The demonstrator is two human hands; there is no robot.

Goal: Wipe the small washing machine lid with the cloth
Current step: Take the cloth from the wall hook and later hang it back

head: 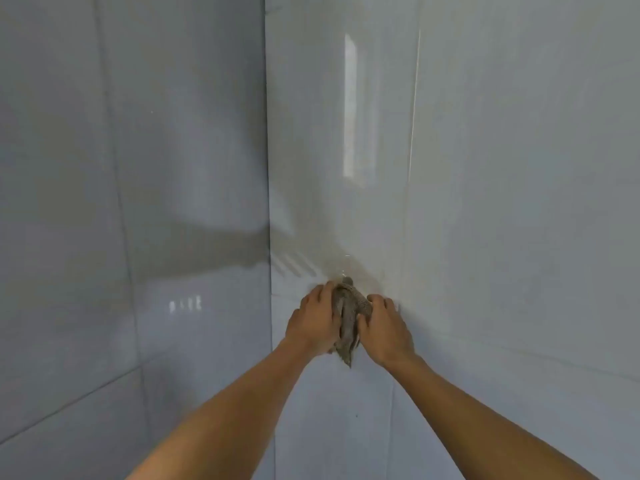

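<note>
Both hands are meeting in the middle of the view, arms stretched forward, and between them they are bunching a grey-brown cloth [347,318]. The left hand [317,322] is curling its fingers over the cloth's upper left side, while the right hand [384,329] is closing on it from the other side, thumb tucked against the fabric; a loose tail of cloth is hanging down below the two wrists. Neither hand is lying flat or spread, so the cloth looks gathered or wrung rather than pressed out for a stroke. No washing machine lid is showing anywhere: behind and above the hands only glossy tiled walls [502,202] are meeting in a corner [268,168], and below the forearms more pale tile is running out of view. Just beyond the fingertips a faint ribbed reflection is sitting on the right-hand wall, too blurred to name. Judging from this, the wiping itself does not seem under way; the person appears to be readying the cloth, or possibly finishing with it, and which of the two cannot be told. Whether any part of the lid is already clean cannot be told either, since it is lying outside the view.
</note>
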